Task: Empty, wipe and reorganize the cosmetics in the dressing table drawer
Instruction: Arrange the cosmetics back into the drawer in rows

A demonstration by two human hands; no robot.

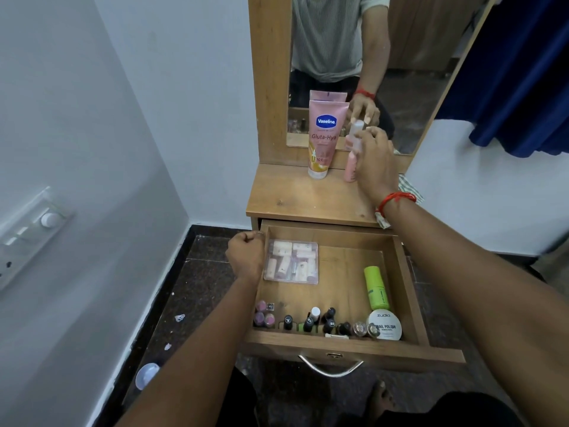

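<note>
The slim pink plastic spray bottle point(350, 167), upright on the wooden bench point(295, 195), looks light, stiff and easily tipped, so the right grip point(374, 161) grasping its neck seems sound, while the left grip point(246, 254) sits clenched beside the open wooden drawer point(308, 337).

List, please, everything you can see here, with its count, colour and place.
Vaseline tube: one, pink, upright on tabletop before mirror.
pink bottle: one, pink, tabletop, right of tube.
cloth: one, striped, tabletop's right edge.
drawer: one, wooden, pulled open.
clear case: one, holding pale tubes, drawer back left.
green bottle: one, green, lying at drawer's right.
remover tub: one, white, drawer front right.
nail polish bottles: several, mostly dark-capped, drawer front.
pink pots: a few, drawer front left.
left hand: curled, at drawer's left wall.
right hand: grips pink bottle's top.
</note>
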